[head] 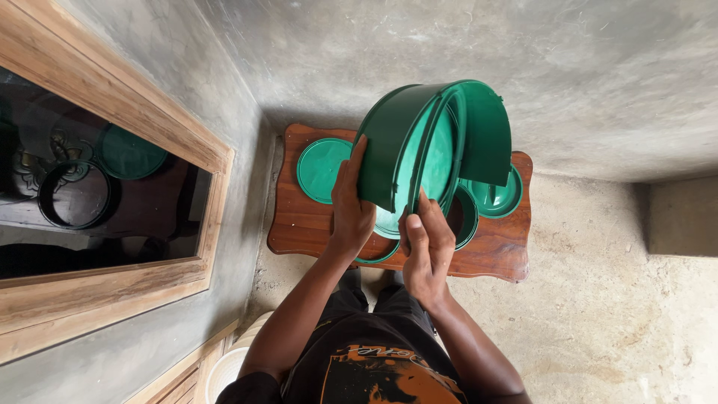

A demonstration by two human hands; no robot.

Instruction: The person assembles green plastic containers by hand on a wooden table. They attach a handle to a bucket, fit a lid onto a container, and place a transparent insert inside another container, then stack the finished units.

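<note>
While our left hand clamps the curved green plastic panel at 9 o'clock, our right hand pinches its rim at 6, steadying it above the wooden table; a green lid lies flat below.

Quick count, head view

Two hands, left hand and right hand, on one curved green plastic piece. One wooden table, one flat green lid lying on it, plus a few more green round parts, exact number unclear.
</note>
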